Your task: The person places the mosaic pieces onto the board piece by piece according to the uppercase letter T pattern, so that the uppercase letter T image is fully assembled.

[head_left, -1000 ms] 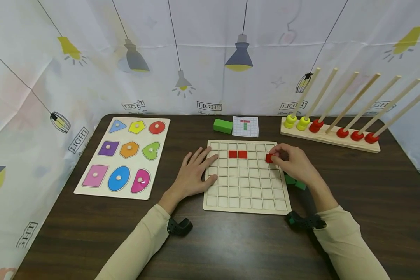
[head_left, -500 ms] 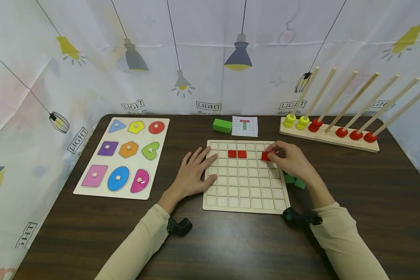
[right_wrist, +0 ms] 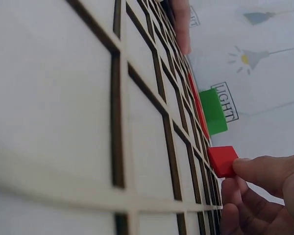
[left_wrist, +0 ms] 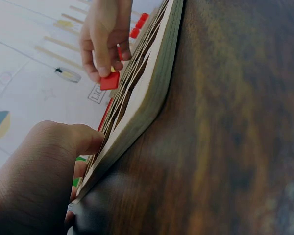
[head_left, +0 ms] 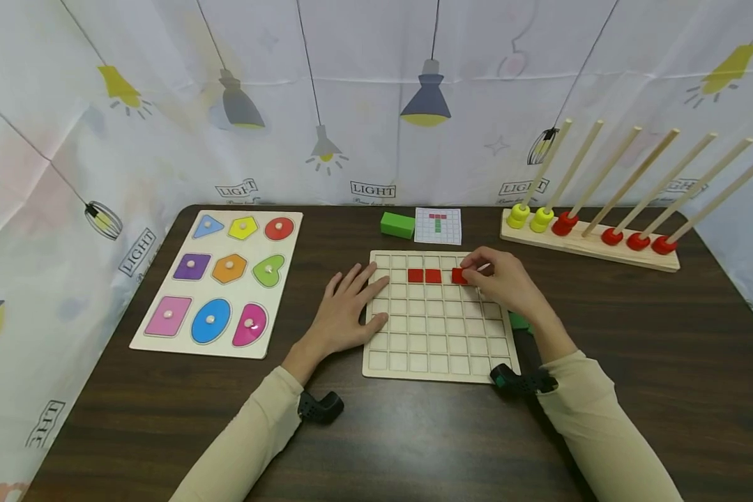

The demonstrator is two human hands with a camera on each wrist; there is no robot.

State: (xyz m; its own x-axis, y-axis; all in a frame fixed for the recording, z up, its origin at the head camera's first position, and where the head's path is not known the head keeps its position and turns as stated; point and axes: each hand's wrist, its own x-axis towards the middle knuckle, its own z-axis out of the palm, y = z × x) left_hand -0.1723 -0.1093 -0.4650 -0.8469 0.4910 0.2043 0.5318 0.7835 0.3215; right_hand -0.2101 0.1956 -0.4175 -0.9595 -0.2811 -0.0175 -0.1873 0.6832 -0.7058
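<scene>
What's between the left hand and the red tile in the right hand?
Two red tiles, side by side in the grid board; shows in the head view.

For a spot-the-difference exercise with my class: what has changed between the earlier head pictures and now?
The right hand has moved left over the grid board, carrying the red tile it pinches closer to the two red tiles in the board. Nothing was newly grasped or let go. Those two tiles and the left hand, resting at the board's left edge, stayed put.
</scene>
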